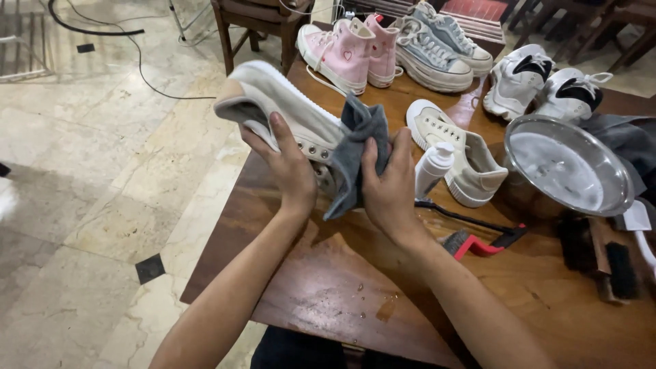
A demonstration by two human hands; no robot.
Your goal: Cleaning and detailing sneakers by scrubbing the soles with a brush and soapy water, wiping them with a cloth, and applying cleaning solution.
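Bare forearms, sleeveless, dark trousers below

Both hands, left (290, 167) and right (388, 188), raised, fingers curled closed.

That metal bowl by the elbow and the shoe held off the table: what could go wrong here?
The metal bowl of foamy water sits close to the right hand; a swing of that arm might tip it over the wooden table. The left hand holds the cream high-top shoe partly past the table edge, so it could drop to the floor. The grey cloth might knock over the white bottle.
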